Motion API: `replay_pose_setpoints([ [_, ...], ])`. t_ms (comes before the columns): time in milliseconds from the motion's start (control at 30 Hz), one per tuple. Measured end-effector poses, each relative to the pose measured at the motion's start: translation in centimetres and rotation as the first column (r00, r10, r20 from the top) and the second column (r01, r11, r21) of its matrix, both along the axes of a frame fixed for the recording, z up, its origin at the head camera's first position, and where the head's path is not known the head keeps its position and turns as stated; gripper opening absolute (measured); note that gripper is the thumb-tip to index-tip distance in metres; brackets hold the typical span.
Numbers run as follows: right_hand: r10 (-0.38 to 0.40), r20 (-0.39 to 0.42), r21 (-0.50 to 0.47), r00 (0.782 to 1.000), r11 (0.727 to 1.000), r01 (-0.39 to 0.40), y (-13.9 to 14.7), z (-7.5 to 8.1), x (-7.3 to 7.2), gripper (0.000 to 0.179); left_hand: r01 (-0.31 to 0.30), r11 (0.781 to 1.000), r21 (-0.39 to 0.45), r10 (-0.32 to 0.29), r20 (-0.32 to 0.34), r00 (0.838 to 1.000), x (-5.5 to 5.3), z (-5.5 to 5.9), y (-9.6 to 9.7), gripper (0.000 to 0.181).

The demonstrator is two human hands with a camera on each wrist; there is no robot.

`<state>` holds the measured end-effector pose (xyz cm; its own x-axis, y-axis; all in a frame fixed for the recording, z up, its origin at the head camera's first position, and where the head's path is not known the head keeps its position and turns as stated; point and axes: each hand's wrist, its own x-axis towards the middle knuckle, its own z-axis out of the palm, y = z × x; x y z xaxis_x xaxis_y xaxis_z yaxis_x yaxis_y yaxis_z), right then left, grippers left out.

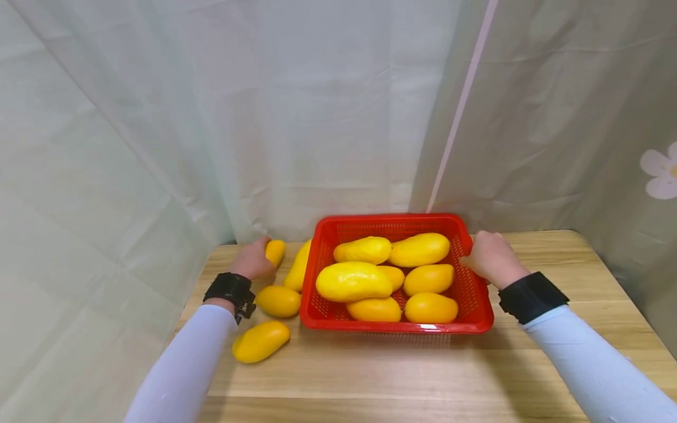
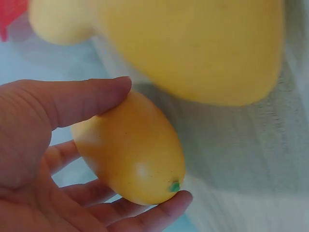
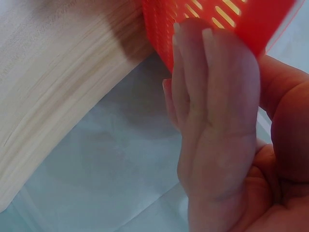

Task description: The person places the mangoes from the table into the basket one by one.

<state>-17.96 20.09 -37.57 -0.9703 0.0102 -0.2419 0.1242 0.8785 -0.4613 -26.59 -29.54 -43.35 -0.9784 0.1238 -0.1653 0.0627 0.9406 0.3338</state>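
Observation:
At the table's far left my left hand [image 1: 255,258] holds a small orange-yellow mango [image 1: 275,252]. In the left wrist view, the thumb lies on one side of that mango [image 2: 140,150] and the fingers curl round the other, with a green stem spot near a fingertip. My right hand [image 1: 492,257] grips the right rim of a red perforated basket [image 1: 396,327]. The right wrist view has the fingers [image 3: 231,87] against the basket's outer wall, the thumb over the rim. Several yellow mangoes fill the basket, a large pale one [image 1: 353,282] lying over others.
Left of the basket lie three more mangoes: a long one [image 1: 298,267] partly hidden by the rim, a rounder one [image 1: 278,301], and one [image 1: 261,342] nearer the front. The wooden table [image 1: 370,376] meets a pale curtain [image 1: 328,117] at the back.

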Motion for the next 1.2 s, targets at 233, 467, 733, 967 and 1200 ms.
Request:
replay_pose_setpoints([
  [233, -0.005, 0.006, -0.008, 1.000, 1.000, 0.005, 0.0, 0.1, 0.1, 0.035, 0.048, 0.996, 0.073, -0.036, -0.154, 0.987, 0.2, 2.7, 1.4, 0.067],
  [467, -0.005, 0.000, -0.016, 1.000, 1.000, 0.005, 0.0, 0.2, 0.2, 0.036, 0.069, 0.993, 0.095, -0.045, -0.235, 0.971, 0.1, 4.5, 3.8, 0.068],
  [733, -0.007, 0.008, -0.015, 1.000, 1.000, 0.007, 0.0, 0.3, 0.2, 0.035, 0.112, 0.980, 0.164, -0.053, -0.328, 0.943, 0.2, 5.7, 6.7, 0.074],
  [967, -0.013, 0.015, -0.008, 1.000, 1.000, 0.014, 0.1, 0.4, 0.3, 0.036, 0.185, 0.962, 0.203, -0.110, -0.335, 0.936, 0.8, 6.6, 9.8, 0.073],
  [1200, -0.017, 0.017, -0.011, 1.000, 1.000, 0.017, 0.2, 0.5, 0.3, 0.037, 0.336, 0.932, 0.136, -0.275, -0.338, 0.900, 0.9, 6.5, 12.7, 0.074],
])
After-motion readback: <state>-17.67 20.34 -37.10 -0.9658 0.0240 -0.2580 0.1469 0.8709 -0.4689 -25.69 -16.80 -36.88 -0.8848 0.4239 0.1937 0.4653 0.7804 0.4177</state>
